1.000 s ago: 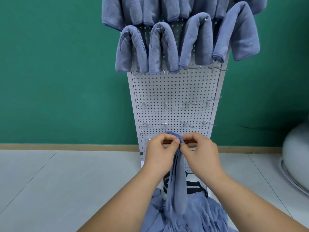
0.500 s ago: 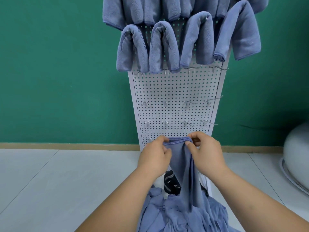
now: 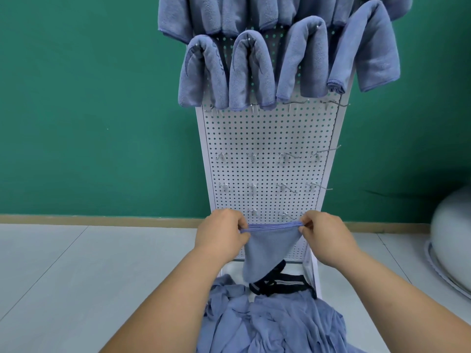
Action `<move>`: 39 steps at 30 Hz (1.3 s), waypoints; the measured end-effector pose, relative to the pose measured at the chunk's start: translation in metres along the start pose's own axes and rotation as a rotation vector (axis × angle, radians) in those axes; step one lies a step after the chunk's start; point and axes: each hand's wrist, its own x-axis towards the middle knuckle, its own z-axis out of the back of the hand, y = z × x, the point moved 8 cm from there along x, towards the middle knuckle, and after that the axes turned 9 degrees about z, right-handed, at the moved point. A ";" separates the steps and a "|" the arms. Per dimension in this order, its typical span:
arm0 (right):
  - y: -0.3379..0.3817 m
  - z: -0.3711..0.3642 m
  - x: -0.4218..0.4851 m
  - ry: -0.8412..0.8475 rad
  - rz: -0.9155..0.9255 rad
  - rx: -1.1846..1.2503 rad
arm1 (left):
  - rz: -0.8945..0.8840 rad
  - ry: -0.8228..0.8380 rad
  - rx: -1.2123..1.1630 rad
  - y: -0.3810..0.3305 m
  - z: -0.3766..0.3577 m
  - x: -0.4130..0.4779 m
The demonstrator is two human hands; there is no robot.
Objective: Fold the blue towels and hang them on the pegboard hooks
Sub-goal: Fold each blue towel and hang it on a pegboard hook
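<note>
A blue towel hangs stretched between my hands in front of the white pegboard. My left hand pinches its top edge at the left and my right hand pinches the same edge at the right. The towel's lower part tapers down toward a heap of loose blue towels at the bottom of the view. Several folded blue towels hang on hooks across the top of the pegboard. Several bare metal hooks stick out in rows below them.
A green wall stands behind the pegboard, with a tan baseboard along the pale tiled floor. Black straps lie at the pegboard's foot. A white rounded object sits at the right edge.
My hands were pinched together on a bunched towel top; they have moved apart sideways, spreading the top edge into a taut line. The towel has lifted slightly off the heap.
</note>
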 end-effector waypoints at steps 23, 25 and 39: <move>0.053 -0.019 -0.007 0.027 0.249 0.686 | -0.165 0.273 -0.394 -0.018 -0.016 -0.009; 0.051 -0.018 -0.007 0.028 0.239 0.726 | -0.193 0.233 -0.356 -0.021 -0.012 -0.010; 0.025 -0.034 -0.009 0.297 0.276 0.433 | -0.290 -0.155 -0.392 -0.036 0.032 -0.014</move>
